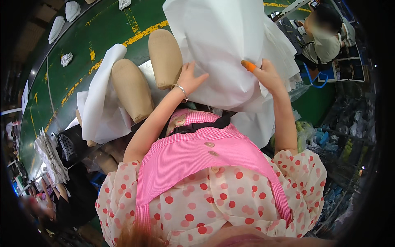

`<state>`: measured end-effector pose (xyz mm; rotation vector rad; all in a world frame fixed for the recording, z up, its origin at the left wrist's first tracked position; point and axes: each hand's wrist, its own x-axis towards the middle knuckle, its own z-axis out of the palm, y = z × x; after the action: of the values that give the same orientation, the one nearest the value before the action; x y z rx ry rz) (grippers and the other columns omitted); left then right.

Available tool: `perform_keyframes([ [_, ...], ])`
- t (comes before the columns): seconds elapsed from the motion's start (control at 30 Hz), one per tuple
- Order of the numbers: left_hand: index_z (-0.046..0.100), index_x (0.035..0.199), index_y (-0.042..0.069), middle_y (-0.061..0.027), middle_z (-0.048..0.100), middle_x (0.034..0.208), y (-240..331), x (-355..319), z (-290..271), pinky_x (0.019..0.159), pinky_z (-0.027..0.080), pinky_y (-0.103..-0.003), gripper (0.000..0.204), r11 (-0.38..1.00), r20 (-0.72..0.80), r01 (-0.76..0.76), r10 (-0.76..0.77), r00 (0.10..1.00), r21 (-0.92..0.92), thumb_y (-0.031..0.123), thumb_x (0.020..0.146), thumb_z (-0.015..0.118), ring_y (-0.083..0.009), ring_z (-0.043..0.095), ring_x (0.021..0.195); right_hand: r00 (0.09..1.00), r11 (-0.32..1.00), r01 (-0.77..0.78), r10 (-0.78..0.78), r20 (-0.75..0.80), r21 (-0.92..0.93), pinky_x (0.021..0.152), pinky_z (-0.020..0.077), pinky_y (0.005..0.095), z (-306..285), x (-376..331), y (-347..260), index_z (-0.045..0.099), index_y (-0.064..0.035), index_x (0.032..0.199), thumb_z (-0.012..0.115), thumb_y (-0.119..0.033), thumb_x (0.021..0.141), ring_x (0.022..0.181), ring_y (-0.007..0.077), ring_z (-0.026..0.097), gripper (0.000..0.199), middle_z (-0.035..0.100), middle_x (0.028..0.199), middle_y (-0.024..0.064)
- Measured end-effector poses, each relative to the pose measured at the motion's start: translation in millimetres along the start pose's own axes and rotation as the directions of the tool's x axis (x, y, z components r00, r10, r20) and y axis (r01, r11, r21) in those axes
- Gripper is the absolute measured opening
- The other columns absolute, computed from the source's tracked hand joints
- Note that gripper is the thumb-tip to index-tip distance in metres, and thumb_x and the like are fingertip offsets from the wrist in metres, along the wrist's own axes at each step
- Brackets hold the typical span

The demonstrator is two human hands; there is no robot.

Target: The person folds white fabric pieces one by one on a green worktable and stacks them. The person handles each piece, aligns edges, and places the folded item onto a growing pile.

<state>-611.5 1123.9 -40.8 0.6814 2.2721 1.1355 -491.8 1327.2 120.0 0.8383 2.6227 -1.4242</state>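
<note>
The right hand (pixel 270 77) grips the white sheet (pixel 222 43) at its four o'clock, apparently to keep it spread. The left hand (pixel 190 80) lies open at eight.

**Pink apron (pixel 185 168) over dotted blouse (pixel 195 203)**

The apron has 2 round buttons (pixel 210 144), gingham straps (pixel 143 218) and a black belt (pixel 222 123); the blouse is cream, dotted red and pink. Left wrist: 1 silver bangle (pixel 180 87). Right hand (pixel 269 77): 1 orange finger cover (pixel 248 66).
</note>
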Motion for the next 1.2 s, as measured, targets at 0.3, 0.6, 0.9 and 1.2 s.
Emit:
perform_keyframes([
  [0.3, 0.026, 0.134, -0.012, -0.0276, 0.036, 0.135, -8, 25, 7, 0.105, 0.029, -0.038, 0.091, 0.878, -0.142, -0.032, -0.041, 0.989, -0.478, 0.047, 0.078, 0.066, -0.0347, 0.035, 0.128, 0.992, 0.679, 0.050, 0.053, -0.116, 0.733, 0.071, 0.0509, 0.0264, -71, -45, 12, 0.060, -0.0001, 0.109, 0.066, -0.009, 0.079, 0.078, 0.0141, 0.062, 0.032, 0.064, 0.093, 0.0071],
  [0.6, 0.060, 0.107, 0.001, -0.0073, 0.063, 0.100, 76, 20, -45, 0.085, 0.047, -0.030, 0.036, 0.488, 0.174, 0.121, 0.065, 0.983, -0.865, 0.030, 0.085, 0.064, -0.0119, 0.058, 0.095, 0.982, 0.610, 0.095, 0.073, -0.175, 0.787, 0.074, 0.0522, 0.0284, -112, -32, 11, 0.051, 0.0026, 0.119, 0.066, -0.023, 0.082, 0.087, 0.0177, 0.063, 0.048, 0.062, 0.104, 0.0104],
  [0.9, 0.067, 0.090, -0.001, -0.0006, 0.065, 0.083, 92, -21, -140, 0.067, 0.044, -0.020, 0.026, 0.628, -0.199, -0.074, -0.131, 0.971, -0.775, 0.024, 0.086, 0.064, -0.0063, 0.056, 0.073, 0.946, 0.820, 0.257, -0.104, -0.309, 0.512, 0.086, 0.0437, 0.0268, -84, -35, 30, 0.032, 0.0024, 0.136, 0.063, -0.009, 0.085, 0.102, 0.0145, 0.056, 0.061, 0.054, 0.121, 0.0117],
  [1.2, 0.045, 0.128, 0.002, -0.0049, 0.062, 0.091, 105, -48, -154, 0.073, 0.046, -0.021, 0.048, 0.590, -0.518, -0.494, 0.145, 0.843, -0.638, 0.006, 0.083, 0.063, -0.0087, 0.057, 0.081, 0.794, 0.689, 0.549, -0.250, -0.555, 0.474, 0.086, 0.0437, 0.0229, -86, -22, 3, 0.042, -0.0028, 0.132, 0.056, -0.004, 0.089, 0.106, 0.0113, 0.054, 0.046, 0.049, 0.131, 0.0086],
])
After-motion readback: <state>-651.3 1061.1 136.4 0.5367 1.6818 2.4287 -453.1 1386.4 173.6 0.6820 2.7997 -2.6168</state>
